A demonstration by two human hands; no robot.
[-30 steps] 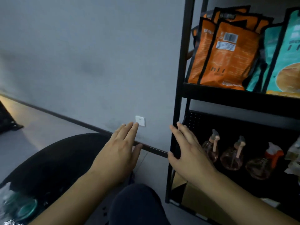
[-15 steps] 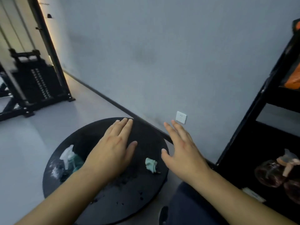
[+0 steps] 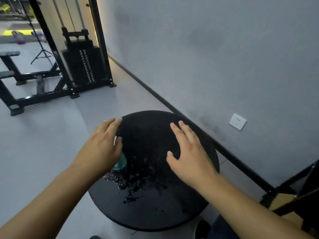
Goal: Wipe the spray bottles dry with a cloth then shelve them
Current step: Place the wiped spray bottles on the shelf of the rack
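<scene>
Two hands, left hand [image 3: 101,145] and right hand [image 3: 188,152], grips apart, over wet black table [image 3: 155,213], teal bottle [image 3: 120,163] partly hidden.

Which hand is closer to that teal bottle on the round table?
The left hand: it is right over the teal bottle, partly covering it. The right hand hovers open over the table, well to the bottle's right.

On the counter [image 3: 172,213] a spray bottle [image 3: 120,163] stands at its left side. Water drops [image 3: 136,183] lie right of the bottle. The wall socket [image 3: 237,121] is behind the counter, to its right.
</scene>
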